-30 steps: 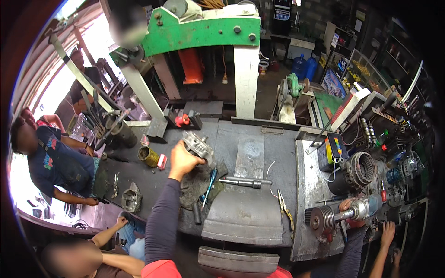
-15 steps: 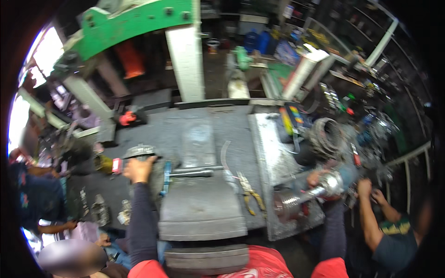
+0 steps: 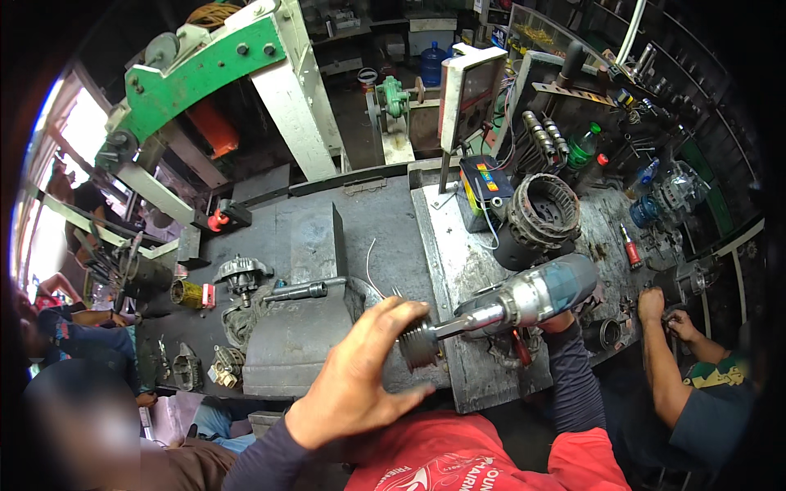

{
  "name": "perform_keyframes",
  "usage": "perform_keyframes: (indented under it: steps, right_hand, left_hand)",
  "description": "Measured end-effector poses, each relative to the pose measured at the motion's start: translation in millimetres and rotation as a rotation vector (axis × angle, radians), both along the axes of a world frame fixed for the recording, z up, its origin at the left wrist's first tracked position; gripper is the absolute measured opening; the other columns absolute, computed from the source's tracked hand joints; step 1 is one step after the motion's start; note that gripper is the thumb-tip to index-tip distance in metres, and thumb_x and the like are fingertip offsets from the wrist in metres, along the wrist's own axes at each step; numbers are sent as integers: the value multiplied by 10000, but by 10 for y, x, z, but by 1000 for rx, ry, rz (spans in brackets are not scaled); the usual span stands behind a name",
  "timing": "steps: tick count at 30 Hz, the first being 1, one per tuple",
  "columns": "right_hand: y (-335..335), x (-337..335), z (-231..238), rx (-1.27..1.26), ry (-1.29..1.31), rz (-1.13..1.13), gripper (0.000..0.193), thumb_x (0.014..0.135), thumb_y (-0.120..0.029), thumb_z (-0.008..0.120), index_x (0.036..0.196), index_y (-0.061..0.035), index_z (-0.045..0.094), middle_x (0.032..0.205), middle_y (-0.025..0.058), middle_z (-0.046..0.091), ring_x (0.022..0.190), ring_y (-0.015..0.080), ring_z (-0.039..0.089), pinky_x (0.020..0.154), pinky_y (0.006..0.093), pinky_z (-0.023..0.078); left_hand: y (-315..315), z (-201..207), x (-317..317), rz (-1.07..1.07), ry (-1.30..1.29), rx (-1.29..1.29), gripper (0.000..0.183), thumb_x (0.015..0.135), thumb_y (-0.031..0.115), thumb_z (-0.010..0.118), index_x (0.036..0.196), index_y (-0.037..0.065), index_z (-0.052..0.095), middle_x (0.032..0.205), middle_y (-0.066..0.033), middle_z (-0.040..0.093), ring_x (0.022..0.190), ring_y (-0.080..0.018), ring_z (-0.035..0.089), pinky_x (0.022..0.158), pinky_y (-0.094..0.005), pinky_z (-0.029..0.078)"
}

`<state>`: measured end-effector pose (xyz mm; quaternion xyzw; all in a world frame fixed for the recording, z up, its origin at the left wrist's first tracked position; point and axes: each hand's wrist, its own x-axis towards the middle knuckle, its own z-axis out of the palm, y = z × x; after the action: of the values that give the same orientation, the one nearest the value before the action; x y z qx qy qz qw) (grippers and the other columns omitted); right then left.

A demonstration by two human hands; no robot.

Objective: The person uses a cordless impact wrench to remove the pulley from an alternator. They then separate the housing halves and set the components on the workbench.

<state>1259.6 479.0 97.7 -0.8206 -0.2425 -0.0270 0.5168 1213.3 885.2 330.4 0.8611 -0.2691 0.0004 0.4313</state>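
Observation:
My right hand (image 3: 559,322) is wrapped around the handle of a teal and silver impact wrench (image 3: 540,293), and most of its fingers are hidden under the tool. The wrench points left, its bit running into a dark ribbed pulley (image 3: 417,345) over the bench. Around the pulley's left side cups my left hand (image 3: 360,376). Its fingers reach the upper rim while the thumb stands apart below, so the hand is open. Farther left, a silver alternator housing (image 3: 243,272) lies beside a dark tubular bar (image 3: 296,291).
A ring-shaped stator (image 3: 547,211) sits on a dark cylinder, with a battery (image 3: 483,192) behind it. A red-handled screwdriver (image 3: 630,247) lies at right, near a co-worker's hands (image 3: 663,315). Another person is at far left. A green press frame (image 3: 205,82) rises behind the bench.
My left hand has left the alternator housing and swung right to the pulley. The wrench and pulley have moved left and up in the picture. The view has shifted and sharpened.

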Motion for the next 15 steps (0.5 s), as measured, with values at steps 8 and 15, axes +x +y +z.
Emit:
perform_keyframes:
  steps: [8, 15]
  right_hand:
    - [286, 27, 246, 64, -59, 54, 890, 670, -170, 994, 1452, -87, 577, 1435, 98, 611, 1366, 277, 539, 1192, 450, 382]
    - [469, -226, 1001, 149, 293, -126, 719, 702, -162, 962, 1334, -54, 636, 1283, 116, 695, 1236, 294, 637, 1060, 435, 488]
  left_hand:
    - [-67, -122, 54, 164, 694, -410, 733, 707, 35, 932, 1338, -75, 575, 1186, -147, 717, 1053, -177, 720, 938, -327, 598]
    - [-109, -117, 32, 164, 609, -423, 756, 689, -38, 935, 1356, -76, 581, 1268, -144, 670, 1144, -199, 684, 1027, -362, 567]
